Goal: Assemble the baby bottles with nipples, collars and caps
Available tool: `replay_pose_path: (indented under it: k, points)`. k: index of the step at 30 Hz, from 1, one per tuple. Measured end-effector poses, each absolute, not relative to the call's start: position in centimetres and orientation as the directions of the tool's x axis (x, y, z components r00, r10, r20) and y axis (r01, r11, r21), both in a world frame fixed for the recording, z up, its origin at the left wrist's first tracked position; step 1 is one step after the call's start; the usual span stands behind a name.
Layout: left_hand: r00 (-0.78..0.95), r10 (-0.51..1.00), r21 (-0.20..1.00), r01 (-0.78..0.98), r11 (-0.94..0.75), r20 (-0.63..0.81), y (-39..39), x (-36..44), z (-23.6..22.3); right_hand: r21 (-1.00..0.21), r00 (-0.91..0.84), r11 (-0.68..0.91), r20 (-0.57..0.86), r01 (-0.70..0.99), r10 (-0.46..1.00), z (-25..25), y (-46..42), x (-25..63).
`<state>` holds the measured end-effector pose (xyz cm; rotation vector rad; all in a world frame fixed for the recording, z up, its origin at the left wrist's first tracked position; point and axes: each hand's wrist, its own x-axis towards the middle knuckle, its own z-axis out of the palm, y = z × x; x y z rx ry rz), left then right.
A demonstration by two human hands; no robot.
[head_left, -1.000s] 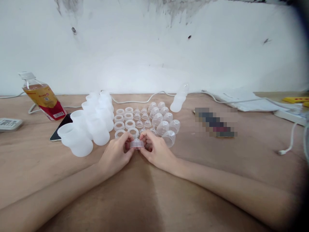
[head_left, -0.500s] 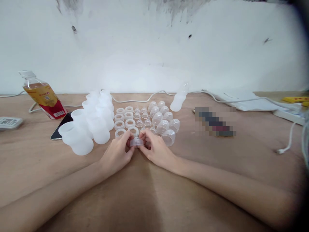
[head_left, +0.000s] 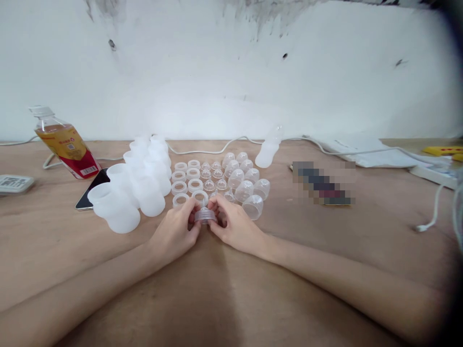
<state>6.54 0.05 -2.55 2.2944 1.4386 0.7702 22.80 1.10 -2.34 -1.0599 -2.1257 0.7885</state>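
Observation:
Between my two hands is a clear screw ring (head_left: pixel 205 216) with a bottle nipple (head_left: pixel 203 205) standing up out of it. My left hand (head_left: pixel 181 220) pinches the ring's left side with thumb and fingers. On the other side, my right hand (head_left: pixel 231 219) grips it the same way. Just beyond lie rows of loose screw rings (head_left: pixel 195 185), clear nipples (head_left: pixel 221 184) and dome-shaped clear caps (head_left: pixel 252 207). Several frosted white bottles (head_left: pixel 125 214) stand open-topped in rows to the left. My fingers hide some of the nearest rings and nipples.
An assembled baby bottle (head_left: pixel 267 152) stands near the wall. A drink bottle (head_left: pixel 70 149) and a dark phone (head_left: pixel 88 197) are at the left. To the right lie a pixelated object (head_left: pixel 321 184), white papers (head_left: pixel 361 152) and a cable end (head_left: pixel 423 227).
The nipple now shows higher above the ring between my fingers. Both hands keep their grip, and the other things stay in place.

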Motion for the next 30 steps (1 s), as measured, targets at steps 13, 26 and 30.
replay_pose_path:
  k: [13,26,30]
  points:
    - [0.372,0.876,0.467,0.743,-0.480,0.308,0.29,6.82,-2.69,-0.758,-0.407,0.446,0.260,0.476,0.876,-2.67,1.37,22.53]
    - [0.319,0.895,0.621,0.645,-0.445,0.311,-0.15,6.58,-2.30,-0.712,-0.426,0.545,0.368,0.442,0.826,-2.59,1.05,22.73]
    - [0.315,0.893,0.632,0.631,-0.449,0.320,-0.12,6.92,-2.31,-0.645,-0.438,0.586,0.399,0.490,0.805,-3.03,1.06,22.71]
